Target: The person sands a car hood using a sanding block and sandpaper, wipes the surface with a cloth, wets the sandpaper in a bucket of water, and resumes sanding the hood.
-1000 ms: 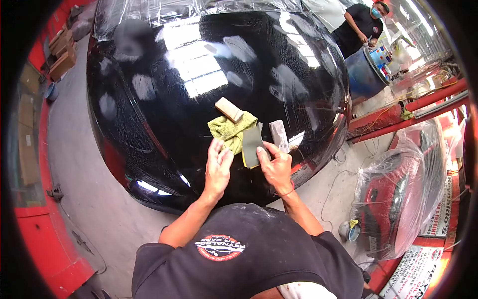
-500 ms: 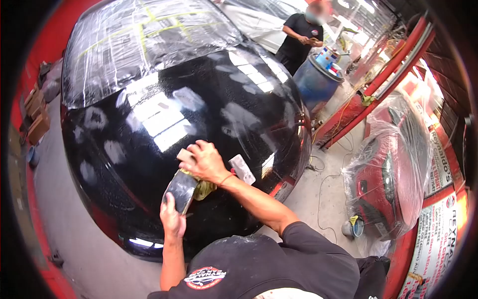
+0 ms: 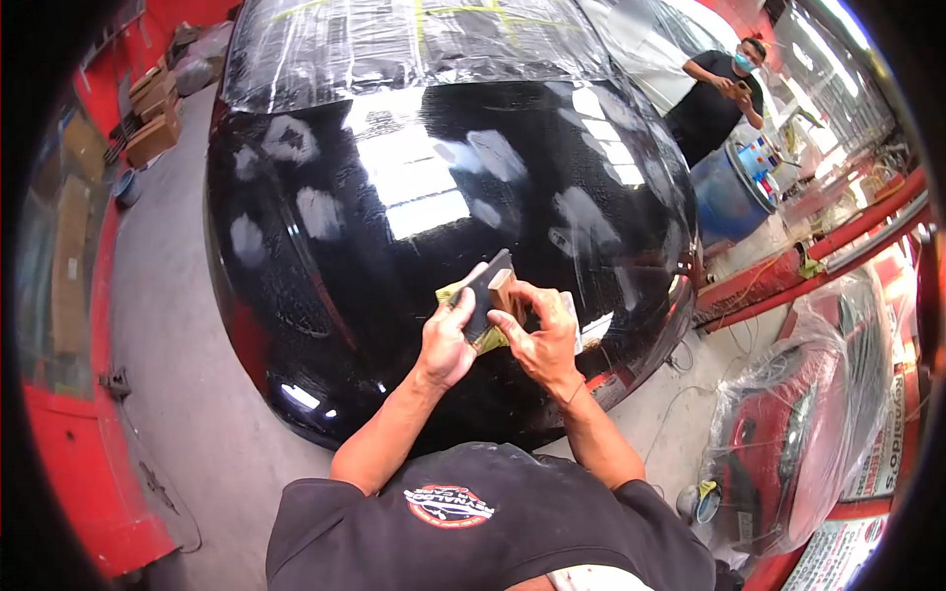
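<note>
Over the front of a black car hood [image 3: 394, 286] with dull grey patches, my left hand [image 3: 450, 340] grips a dark sanding sheet [image 3: 485, 295]. My right hand [image 3: 540, 338] holds a small wooden block [image 3: 502, 291] against the sheet's right side. Both hands are closed around these things. Beneath them, a yellow-green cloth [image 3: 492, 340] lies on the hood, partly hidden. A pale block [image 3: 573, 320] lies just beyond my right hand, mostly covered by it.
Plastic film [image 3: 414, 44] covers the windshield. At the upper right a person [image 3: 714, 103] stands behind a blue drum [image 3: 729, 192]. A plastic-wrapped red car part [image 3: 778, 433] and a red post [image 3: 818, 246] are on the right. Cardboard boxes [image 3: 153, 133] sit at the left.
The wooden block has come up off the cloth into my right hand. The dark sheet has passed from my right hand to my left. The head view has shifted.
</note>
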Demonstrator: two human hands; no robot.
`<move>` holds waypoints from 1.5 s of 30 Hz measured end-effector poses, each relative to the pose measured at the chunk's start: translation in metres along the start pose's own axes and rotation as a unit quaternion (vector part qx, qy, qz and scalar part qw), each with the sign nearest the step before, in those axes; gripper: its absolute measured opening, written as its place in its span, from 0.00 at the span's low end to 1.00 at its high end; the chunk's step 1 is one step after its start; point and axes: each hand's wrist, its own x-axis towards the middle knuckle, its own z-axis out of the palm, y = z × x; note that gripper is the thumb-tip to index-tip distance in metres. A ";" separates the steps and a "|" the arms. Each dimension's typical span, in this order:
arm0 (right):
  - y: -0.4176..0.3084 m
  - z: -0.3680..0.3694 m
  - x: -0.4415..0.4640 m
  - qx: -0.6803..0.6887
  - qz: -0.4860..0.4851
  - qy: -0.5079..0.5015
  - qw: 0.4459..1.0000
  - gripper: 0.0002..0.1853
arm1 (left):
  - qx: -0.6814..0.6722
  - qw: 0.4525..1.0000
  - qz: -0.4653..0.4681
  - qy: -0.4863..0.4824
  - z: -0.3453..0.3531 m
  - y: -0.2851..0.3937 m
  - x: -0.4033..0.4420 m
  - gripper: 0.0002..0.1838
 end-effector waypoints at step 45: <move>0.057 -0.069 -0.049 0.193 0.134 -0.357 0.904 0.23 | 0.722 0.623 0.133 0.269 0.056 -0.071 -0.091 0.21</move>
